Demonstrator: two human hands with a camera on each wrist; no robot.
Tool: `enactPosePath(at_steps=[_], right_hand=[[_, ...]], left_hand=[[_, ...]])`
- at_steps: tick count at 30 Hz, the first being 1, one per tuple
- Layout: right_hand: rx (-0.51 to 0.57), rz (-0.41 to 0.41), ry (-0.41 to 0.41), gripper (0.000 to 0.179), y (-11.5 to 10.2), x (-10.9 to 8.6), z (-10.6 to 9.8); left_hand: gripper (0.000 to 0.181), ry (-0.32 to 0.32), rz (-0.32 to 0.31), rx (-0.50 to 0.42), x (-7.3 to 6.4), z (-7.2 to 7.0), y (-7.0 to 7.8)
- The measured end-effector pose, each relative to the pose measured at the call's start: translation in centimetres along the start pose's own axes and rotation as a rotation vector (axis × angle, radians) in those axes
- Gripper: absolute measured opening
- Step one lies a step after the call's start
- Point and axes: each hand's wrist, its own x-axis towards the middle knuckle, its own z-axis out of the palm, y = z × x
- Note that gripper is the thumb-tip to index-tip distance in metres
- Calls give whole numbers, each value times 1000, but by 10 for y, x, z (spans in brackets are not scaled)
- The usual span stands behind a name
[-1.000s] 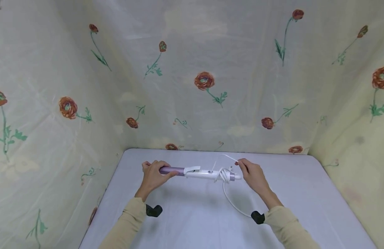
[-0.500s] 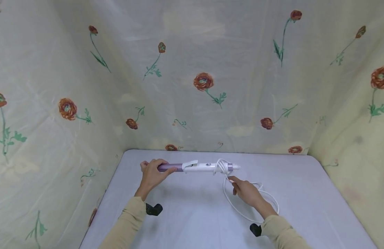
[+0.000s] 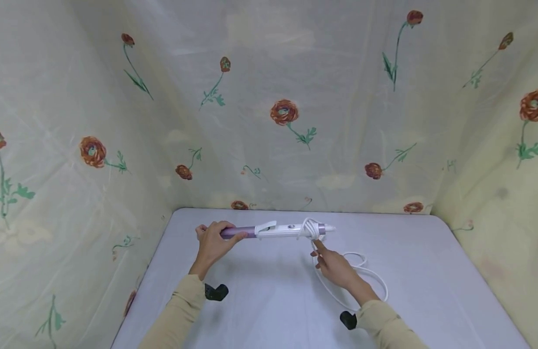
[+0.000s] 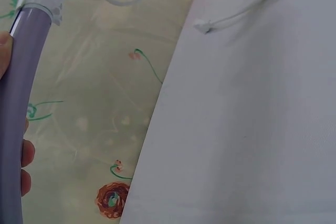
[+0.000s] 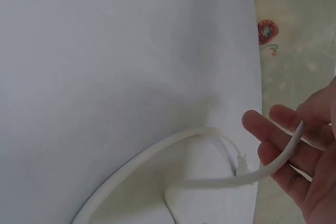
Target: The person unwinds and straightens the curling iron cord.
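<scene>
A curling iron [image 3: 275, 230] with a purple barrel and white handle is held level above the table. My left hand [image 3: 214, 244] grips its barrel, and in the left wrist view fingers curl round the purple barrel [image 4: 23, 87]. White cord [image 3: 310, 229] is wound round the handle near its right end. Just below those turns is my right hand [image 3: 336, 269], its thumb and fingers at the cord [image 5: 236, 182], which crosses the fingers in the right wrist view. Loose cord loops [image 3: 380, 278] hang and lie around the right wrist, with a white plug [image 4: 203, 25] at the end.
A white-covered table [image 3: 260, 300] lies beneath the hands. Flower-printed fabric [image 3: 321, 160] rises behind it and on both sides. Dark wrist-worn pieces [image 3: 216, 292] show at both cuffs.
My right hand has come from right of the handle's end, where it held cord out, down and left to just under the wound cord. The left hand keeps its grip on the barrel.
</scene>
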Motion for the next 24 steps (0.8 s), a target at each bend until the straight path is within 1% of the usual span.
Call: enactPosePath(at_steps=[4,6,7,9,13,16,17,18,21,24], right_hand=[[43,-4,71,36,-4,8,4],[43,-7,93,24,-7,11,4],[50,2,90,19,-9,12,4],[54,16,72,15,-12,12,3],[62,18,-2,18,-16,10,2],[19,-33,-8,21,-16,8,4],[-9,-57,3,21,-16,7,5],[-39,-79,15,22,-16,6,5],[-164,-150,53,33,-16,3,8],[-258,-214,98,33,-17,0,11]], left_hand=[[47,1,16,9,0,2,1],[47,1,24,14,-1,3,1],[47,1,28,17,-1,3,2],[47,5,37,24,-1,4,2],[47,25,67,44,0,5,4],[45,43,95,66,2,5,5],[45,48,101,73,2,5,5],[45,52,107,78,3,5,6],[45,61,118,99,5,6,7],[45,68,130,119,6,6,8]])
